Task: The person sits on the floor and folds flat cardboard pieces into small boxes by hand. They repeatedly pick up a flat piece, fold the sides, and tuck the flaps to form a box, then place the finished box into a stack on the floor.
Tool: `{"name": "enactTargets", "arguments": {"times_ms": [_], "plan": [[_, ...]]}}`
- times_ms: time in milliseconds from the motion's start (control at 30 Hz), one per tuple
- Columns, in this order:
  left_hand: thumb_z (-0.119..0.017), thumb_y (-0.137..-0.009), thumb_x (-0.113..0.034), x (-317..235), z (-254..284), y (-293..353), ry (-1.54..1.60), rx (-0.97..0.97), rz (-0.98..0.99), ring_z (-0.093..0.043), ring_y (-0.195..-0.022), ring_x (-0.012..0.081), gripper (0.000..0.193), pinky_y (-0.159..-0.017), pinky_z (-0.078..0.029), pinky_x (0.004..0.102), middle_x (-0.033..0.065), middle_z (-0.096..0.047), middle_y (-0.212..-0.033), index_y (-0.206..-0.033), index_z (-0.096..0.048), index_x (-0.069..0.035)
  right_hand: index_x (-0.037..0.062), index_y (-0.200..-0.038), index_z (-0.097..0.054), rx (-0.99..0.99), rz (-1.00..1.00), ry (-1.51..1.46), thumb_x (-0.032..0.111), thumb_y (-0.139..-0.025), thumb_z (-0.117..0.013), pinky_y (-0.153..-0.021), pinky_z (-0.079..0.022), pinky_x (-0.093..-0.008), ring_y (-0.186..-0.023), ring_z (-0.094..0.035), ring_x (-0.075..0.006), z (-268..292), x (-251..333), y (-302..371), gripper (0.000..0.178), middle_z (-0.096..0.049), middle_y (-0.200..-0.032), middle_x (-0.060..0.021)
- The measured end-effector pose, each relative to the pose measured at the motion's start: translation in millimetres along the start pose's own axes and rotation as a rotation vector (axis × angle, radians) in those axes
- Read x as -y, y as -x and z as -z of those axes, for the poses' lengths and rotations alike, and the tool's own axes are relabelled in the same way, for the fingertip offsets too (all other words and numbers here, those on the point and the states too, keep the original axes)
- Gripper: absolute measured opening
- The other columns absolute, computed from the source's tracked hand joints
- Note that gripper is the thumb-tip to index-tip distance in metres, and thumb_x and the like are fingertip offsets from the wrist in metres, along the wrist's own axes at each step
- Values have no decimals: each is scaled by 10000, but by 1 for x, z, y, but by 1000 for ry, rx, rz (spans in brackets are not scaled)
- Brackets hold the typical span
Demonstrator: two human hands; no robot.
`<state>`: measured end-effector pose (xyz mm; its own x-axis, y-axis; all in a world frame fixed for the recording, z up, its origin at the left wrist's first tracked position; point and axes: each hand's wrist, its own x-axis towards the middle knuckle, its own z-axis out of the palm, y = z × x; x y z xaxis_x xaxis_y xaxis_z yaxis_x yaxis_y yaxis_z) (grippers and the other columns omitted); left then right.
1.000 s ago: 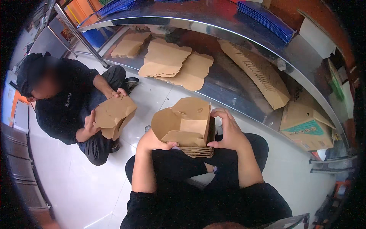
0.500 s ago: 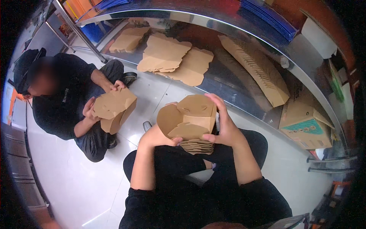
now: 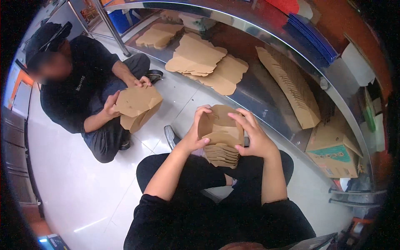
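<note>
A steel shelf (image 3: 266, 112) bearing flat brown blanks (image 3: 200, 54) stands beyond, a carton (image 3: 333, 152) to the right; a co-worker (image 3: 85, 79) holds another box (image 3: 139, 104) at left; the nested box stack (image 3: 223, 154), above the person's lap, has its left flap drawn further in than before; left hand (image 3: 195, 135) and right hand (image 3: 258, 139) clamp its opposite sides, thumbs nearest.

the lower metal shelf (image 3: 250, 89) carries two overlapping stacks of flat brown cardboard (image 3: 198, 54), a smaller stack (image 3: 158, 36) to their left and, on the right, a long slanting row of nested cardboard (image 3: 290, 87) (also brown), while the counter (image 3: 260, 20) above bears a blue pile (image 3: 310, 38).
</note>
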<state>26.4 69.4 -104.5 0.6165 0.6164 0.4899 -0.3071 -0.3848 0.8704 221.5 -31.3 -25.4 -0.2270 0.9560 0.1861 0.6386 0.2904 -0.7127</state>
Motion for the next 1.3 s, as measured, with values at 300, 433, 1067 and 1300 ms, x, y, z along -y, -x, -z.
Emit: {"name": "enactTargets", "arguments": {"times_ms": [300, 433, 1067, 1300], "plan": [[-586, -729, -485, 19, -18, 1, 239, -203, 78, -253, -1248, 262, 819, -1033, -190, 356, 150, -276, -1272, -1303, -227, -25, 136, -1303, -364, -1, -34, -54, 289, -594, -628, -1032, -213, -429, -1231, -267, -333, -4, -14, -6, 772, -308, -1310, -155], [-584, -745, -468, 19, -14, -2, 189, -121, 120, -228, -1272, 263, 842, -1046, -169, 356, 150, -260, -1306, -1336, -181, -22, 119, -1321, -321, -85, -44, -144, 315, -613, -640, -1043, -183, -427, -1246, -246, -337, -24, -34, 1, 801, -273, -1339, -162], [-557, -737, -543, 28, -21, 4, 307, -187, 8, -146, -1311, 265, 927, -1061, -114, 403, 131, -158, -1390, -1384, -61, -102, 48, -1375, -91, -242, -194, -308, 320, -549, -784, -1037, -243, -366, -1265, -277, -264, -47, -48, 25, 1112, -247, -1376, -153], [-463, -689, -686, 1, 8, -5, 299, -283, 130, -130, -1329, 274, 982, -1039, -99, 512, 136, -145, -1438, -1410, -69, -150, -16, -1258, -353, -597, -177, -88, 223, -623, -730, -943, -358, -350, -1111, -451, -243, 9, -121, -3, 776, -450, -1215, -139]]}}
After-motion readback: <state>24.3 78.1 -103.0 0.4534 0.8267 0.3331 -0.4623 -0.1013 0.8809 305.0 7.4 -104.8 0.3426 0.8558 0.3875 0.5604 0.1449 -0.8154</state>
